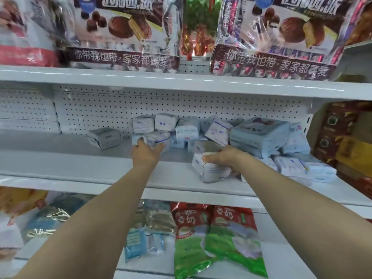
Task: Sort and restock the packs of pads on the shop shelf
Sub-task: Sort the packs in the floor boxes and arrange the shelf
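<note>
hands — left (146,151) grips pack (158,138); right (223,157) grips another (209,171)

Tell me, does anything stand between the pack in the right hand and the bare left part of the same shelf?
Yes: the left hand, gripping another pack, and its forearm lie across the shelf left of the front pack in the right hand.

Choc pie bags (124,31) up top, red-green pouches (217,234) below, brown boxes (338,129) rt.
</note>
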